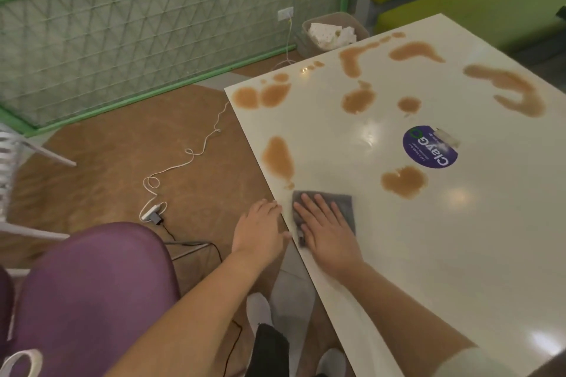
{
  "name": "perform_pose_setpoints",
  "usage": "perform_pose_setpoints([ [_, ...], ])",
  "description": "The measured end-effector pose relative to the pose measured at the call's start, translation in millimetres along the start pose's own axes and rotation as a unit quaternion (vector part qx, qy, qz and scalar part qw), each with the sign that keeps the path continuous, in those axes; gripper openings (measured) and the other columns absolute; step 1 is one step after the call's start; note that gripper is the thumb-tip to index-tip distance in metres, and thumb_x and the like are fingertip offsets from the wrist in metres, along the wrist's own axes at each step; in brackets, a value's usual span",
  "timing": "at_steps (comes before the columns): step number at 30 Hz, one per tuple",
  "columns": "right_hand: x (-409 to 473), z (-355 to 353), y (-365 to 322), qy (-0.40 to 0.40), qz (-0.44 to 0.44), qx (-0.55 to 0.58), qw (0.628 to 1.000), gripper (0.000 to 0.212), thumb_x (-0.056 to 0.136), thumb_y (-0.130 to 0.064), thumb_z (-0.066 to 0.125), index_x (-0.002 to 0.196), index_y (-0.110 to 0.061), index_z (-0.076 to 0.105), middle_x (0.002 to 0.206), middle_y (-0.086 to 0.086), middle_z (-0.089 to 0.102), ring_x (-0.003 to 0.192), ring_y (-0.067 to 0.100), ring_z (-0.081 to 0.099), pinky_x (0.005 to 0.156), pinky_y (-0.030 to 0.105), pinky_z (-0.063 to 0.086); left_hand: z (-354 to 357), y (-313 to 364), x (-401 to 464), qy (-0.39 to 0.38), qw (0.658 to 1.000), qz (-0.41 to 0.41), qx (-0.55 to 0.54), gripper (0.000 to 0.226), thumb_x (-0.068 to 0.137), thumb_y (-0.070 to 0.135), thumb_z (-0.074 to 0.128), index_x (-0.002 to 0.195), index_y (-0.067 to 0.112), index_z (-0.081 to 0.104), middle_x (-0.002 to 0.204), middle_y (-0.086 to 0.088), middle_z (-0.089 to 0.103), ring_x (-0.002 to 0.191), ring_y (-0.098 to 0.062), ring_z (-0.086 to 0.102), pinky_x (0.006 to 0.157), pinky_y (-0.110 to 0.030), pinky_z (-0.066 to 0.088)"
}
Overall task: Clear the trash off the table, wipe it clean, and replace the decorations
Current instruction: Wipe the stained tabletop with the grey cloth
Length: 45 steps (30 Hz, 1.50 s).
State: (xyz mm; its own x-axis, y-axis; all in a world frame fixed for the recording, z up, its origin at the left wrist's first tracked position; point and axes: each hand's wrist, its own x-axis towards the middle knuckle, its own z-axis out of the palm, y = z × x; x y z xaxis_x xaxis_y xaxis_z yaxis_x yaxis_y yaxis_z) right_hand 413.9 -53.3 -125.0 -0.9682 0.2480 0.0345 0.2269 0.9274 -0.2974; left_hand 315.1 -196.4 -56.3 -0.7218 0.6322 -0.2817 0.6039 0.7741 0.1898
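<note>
Pressing cloth (337,206), right hand (327,229) (cloth half-hidden)

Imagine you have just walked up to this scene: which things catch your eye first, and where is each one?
Brown spill puddles dot the white table, mostly across its far half. At the near edge, the right hand presses flat on a grey cloth, while the left hand rests at the table's edge beside it. A round purple sticker sits mid-table.

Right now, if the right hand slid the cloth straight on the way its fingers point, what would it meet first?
Probably the long brown spill just beyond the gray cloth under the right hand; its small lower drop lies nearest.
</note>
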Motion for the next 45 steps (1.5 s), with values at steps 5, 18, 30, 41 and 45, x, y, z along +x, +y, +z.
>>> perform_pose_setpoints([
  [5,6,-5,6,0.022,0.093,0.009,0.995,0.05,0.099,-0.032,0.028,0.147,-0.025,0.04,0.156,-0.007,0.032,0.146,0.016,0.025,0.119,0.034,0.009,-5,-33,7,0.002,0.997,0.074,-0.024,0.061,0.091,0.006,0.042,0.146,0.034,0.039,0.151,0.02,0.035,0.144,-0.01,0.018,0.113,-0.029,0.028],
  [18,92,-1,-20,-0.031,0.056,0.02,0.998,0.055,0.1,-0.041,0.011,0.15,-0.033,0.031,0.159,-0.015,0.019,0.149,0.006,0.003,0.121,0.032,0.0,-23,-72,91,0.064,0.94,-0.107,-0.318,0.028,0.098,0.021,0.048,0.123,0.025,0.058,0.122,0.006,0.057,0.107,-0.011,0.057,0.094,-0.031,0.046],
  [30,128,-1,-22,-0.01,0.128,-0.002,0.992,0.054,0.102,-0.04,0.012,0.154,-0.031,0.019,0.161,-0.013,0.009,0.15,0.009,0.0,0.12,0.031,-0.004,-30,-94,190,0.058,0.818,-0.249,-0.515,0.05,0.087,0.024,0.07,0.131,0.012,0.052,0.11,0.0,0.065,0.104,-0.024,0.064,0.09,-0.047,0.054],
  [41,161,5,-33,0.002,0.146,-0.019,0.989,0.054,0.102,-0.039,0.014,0.153,-0.027,0.026,0.161,-0.01,0.013,0.15,0.012,0.005,0.12,0.034,0.0,-31,-102,204,0.045,0.822,-0.287,-0.489,0.038,0.079,0.018,0.077,0.104,0.022,0.049,0.084,0.01,0.062,0.074,-0.02,0.068,0.078,-0.044,0.058],
  [45,155,-3,2,0.018,0.207,-0.032,0.978,0.058,0.1,-0.04,0.011,0.154,-0.026,0.025,0.161,-0.011,0.009,0.15,0.013,0.005,0.12,0.032,-0.003,-37,-103,207,0.012,0.829,-0.307,-0.466,0.038,0.079,0.02,0.076,0.102,0.024,0.046,0.091,0.006,0.059,0.06,-0.017,0.068,0.076,-0.041,0.059],
])
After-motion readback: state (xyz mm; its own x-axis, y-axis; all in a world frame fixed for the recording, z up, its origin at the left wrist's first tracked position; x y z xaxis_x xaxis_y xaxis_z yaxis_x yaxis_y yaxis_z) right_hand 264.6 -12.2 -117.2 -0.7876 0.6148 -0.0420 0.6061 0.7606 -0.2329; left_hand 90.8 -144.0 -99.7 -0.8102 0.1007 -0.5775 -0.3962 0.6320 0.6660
